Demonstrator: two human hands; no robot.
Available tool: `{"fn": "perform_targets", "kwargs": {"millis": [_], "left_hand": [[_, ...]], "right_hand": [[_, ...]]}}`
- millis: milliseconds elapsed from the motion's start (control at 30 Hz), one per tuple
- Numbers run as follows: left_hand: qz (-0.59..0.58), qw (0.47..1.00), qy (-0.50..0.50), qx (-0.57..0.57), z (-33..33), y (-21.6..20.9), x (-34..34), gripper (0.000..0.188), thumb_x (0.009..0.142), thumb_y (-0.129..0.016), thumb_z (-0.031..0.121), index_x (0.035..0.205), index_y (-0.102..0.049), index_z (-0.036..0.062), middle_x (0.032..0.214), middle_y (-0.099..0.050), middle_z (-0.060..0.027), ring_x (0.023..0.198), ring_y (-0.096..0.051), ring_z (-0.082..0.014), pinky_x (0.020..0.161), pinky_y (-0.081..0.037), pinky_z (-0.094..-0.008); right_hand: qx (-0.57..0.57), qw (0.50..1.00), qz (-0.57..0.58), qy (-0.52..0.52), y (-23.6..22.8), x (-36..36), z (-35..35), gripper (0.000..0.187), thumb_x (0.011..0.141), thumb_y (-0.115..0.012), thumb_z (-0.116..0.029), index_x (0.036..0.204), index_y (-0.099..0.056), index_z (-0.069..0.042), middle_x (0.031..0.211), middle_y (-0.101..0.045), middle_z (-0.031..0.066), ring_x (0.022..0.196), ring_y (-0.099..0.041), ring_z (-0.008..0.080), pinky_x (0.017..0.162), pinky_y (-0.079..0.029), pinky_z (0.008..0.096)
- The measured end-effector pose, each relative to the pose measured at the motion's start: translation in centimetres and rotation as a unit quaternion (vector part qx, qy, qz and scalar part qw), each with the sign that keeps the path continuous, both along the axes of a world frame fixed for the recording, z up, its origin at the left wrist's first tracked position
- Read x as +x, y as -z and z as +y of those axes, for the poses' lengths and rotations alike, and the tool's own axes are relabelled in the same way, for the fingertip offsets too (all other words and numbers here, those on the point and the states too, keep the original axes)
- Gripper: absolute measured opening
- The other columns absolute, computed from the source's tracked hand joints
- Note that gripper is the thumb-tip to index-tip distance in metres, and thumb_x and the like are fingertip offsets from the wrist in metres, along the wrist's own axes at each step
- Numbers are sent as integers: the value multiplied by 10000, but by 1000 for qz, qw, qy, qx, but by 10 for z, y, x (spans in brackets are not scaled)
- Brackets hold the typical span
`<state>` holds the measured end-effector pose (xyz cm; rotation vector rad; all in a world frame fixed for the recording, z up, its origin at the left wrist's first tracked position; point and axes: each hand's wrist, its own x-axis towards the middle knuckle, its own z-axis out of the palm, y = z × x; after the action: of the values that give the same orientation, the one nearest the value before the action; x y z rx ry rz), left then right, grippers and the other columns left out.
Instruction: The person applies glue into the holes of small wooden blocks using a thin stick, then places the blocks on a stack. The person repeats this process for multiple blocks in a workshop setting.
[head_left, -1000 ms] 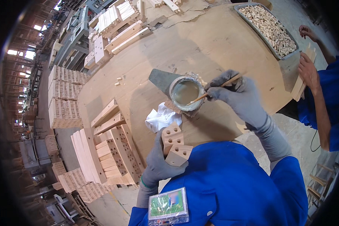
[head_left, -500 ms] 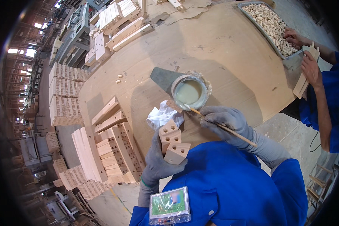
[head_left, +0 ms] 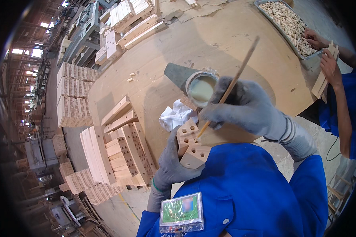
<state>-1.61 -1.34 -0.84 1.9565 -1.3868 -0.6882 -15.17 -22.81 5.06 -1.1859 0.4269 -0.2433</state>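
In a grey glove, my left hand is closed around several wooden pieces with paired round holes in their ends. My right hand, also gloved, grips a thin wooden stick that slants down to the left. Its lower tip meets the holed end of one piece, at or in a hole; which of the two I cannot tell. Just beyond my right fingers, partly covered by them, stands a round pot of creamy white liquid, likely glue. A crumpled white cloth lies between the pot and the wooden pieces.
Drilled wooden bars are stacked at the table's left. More bars lie at the far left, near two loose dowels. At the far right, another person's hand holds wood beside a tray of dowels.
My right hand has brought the stick from the pot's rim to the holed wood, tilting it upright. My left hand still holds the pieces. The view has shifted slightly.
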Motion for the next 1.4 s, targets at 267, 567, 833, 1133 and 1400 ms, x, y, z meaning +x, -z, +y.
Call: {"fn": "perform_targets", "kwargs": {"millis": [267,567,833,1133,1400], "left_hand": [[-21,1000,16,-8,3,0,-1,1148,520,-831,220,1423,-166,-27,1131,-596,-209,1017,-651,-322,869,-537,-405],[2,1000,14,-13,2,5,0,1127,527,-825,227,1416,-184,-33,1133,-598,-207,1025,-646,-324,869,-532,-397],[-13,999,-9,31,-2,0,-2,1129,532,-824,239,1421,-177,-19,1162,-577,-213,1033,-635,-327,868,-524,-416],[41,999,-26,9,-3,8,-4,1081,575,-837,199,1438,-222,-16,1238,-572,-197,1122,-606,-301,939,-486,-390],[2,1000,-18,9,-6,6,-4,1094,571,-841,199,1437,-215,-34,1220,-578,-207,1104,-617,-305,895,-511,-382]], "right_hand": [[-133,991,11,-29,-2,0,6,166,847,-728,-103,891,-607,2,799,-627,34,757,-591,85,669,-463,228],[-121,993,1,2,-4,-2,5,162,845,-720,-88,891,-599,8,812,-639,49,742,-613,102,660,-492,237],[51,998,3,30,-3,-7,4,183,827,-719,-77,913,-589,19,833,-655,90,721,-651,135,652,-542,256],[-102,994,36,1,-3,-8,8,224,836,-705,-53,1014,-600,33,878,-642,63,801,-616,116,729,-503,259],[-49,997,54,-16,-11,-7,1,213,830,-709,-30,1007,-612,39,899,-661,77,831,-633,122,752,-513,257]]}}
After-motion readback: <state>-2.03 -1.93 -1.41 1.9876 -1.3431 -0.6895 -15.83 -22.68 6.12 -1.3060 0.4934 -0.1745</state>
